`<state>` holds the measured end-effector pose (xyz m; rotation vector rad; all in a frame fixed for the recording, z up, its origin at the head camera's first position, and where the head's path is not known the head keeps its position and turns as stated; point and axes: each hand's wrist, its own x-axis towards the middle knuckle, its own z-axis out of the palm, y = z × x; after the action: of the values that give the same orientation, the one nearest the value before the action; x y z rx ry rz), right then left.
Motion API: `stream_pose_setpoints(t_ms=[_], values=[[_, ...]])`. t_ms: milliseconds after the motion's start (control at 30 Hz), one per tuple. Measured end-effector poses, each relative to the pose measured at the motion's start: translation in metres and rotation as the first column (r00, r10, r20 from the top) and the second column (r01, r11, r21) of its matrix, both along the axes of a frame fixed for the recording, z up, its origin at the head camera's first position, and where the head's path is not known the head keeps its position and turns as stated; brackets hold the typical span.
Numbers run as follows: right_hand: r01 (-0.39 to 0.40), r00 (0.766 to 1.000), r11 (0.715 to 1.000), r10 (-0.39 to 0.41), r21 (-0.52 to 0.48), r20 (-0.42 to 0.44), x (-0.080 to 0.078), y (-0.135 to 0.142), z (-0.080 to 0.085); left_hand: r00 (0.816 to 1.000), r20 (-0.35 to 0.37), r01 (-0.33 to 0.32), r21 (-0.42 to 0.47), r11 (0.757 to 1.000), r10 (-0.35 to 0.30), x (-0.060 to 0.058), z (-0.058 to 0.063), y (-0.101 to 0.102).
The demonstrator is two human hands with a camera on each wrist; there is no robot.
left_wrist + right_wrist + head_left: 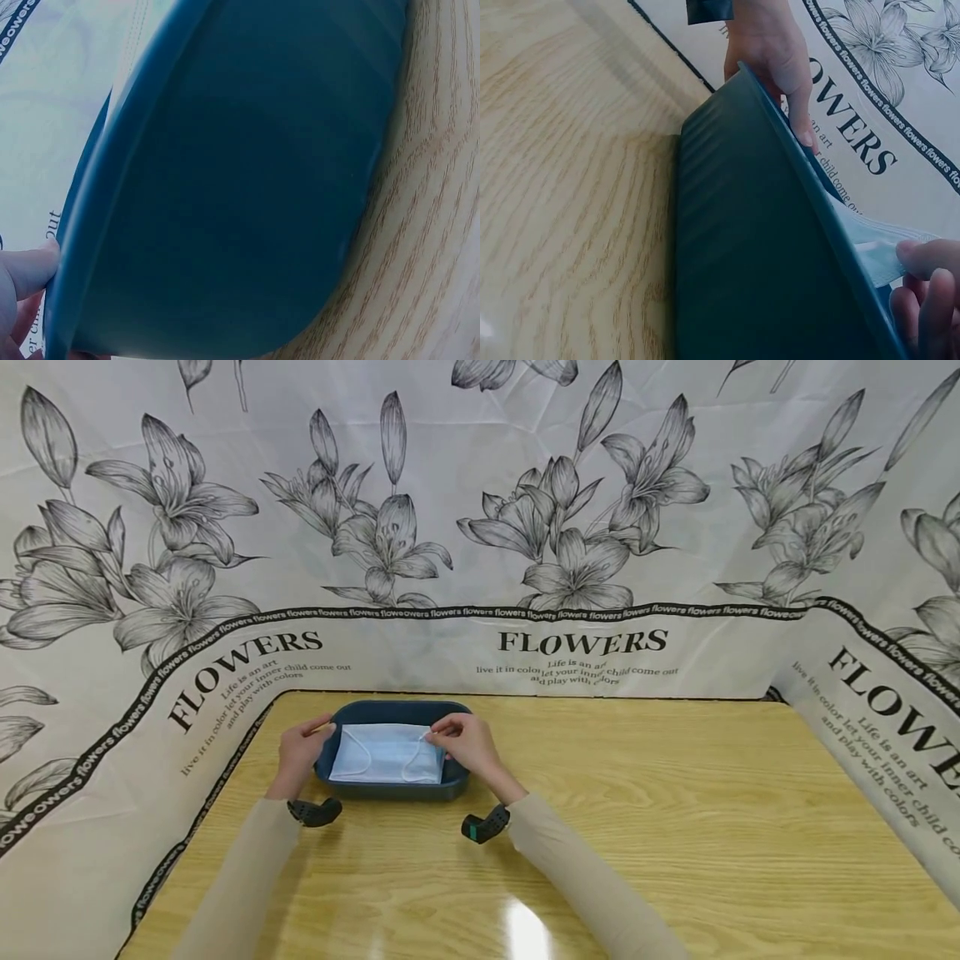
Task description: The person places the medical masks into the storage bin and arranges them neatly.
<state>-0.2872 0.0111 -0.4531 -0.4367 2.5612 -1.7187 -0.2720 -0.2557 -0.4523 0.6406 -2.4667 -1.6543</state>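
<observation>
A dark blue tray (397, 792) with raised sides stands on the table. In it lies a light blue face mask (386, 756), its white ear loops curving over the top. My left hand (302, 750) grips the tray's left rim, thumb over the edge, as the left wrist view shows from low beside the wall (247, 180). At the mask's upper right, my right hand (471, 747) pinches it between thumb and finger near the right ear loop. In the right wrist view those fingertips (911, 255) hold the mask's edge just above the rim.
The wood-grain table (637, 810) stretches out to the right of the tray. A white cloth (405, 652) printed with flowers and lettering hangs behind the table and along both sides. Dark wrist devices (486, 824) sit on both wrists.
</observation>
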Motion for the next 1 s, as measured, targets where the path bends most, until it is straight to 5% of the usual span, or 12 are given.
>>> stream_pose_setpoints(t_ms=[433,1000], values=[[0.008,0.993,0.989,0.009,0.146,-0.114,0.002,0.003,-0.007,1.0,0.011,-0.027,0.001,1.0,0.027,-0.006,-0.007,0.005],[0.07,0.99,0.996,-0.063,0.05,-0.126,0.002,-0.007,-0.007,0.999,-0.022,-0.026,-0.08,0.996,0.024,-0.003,-0.005,0.0]])
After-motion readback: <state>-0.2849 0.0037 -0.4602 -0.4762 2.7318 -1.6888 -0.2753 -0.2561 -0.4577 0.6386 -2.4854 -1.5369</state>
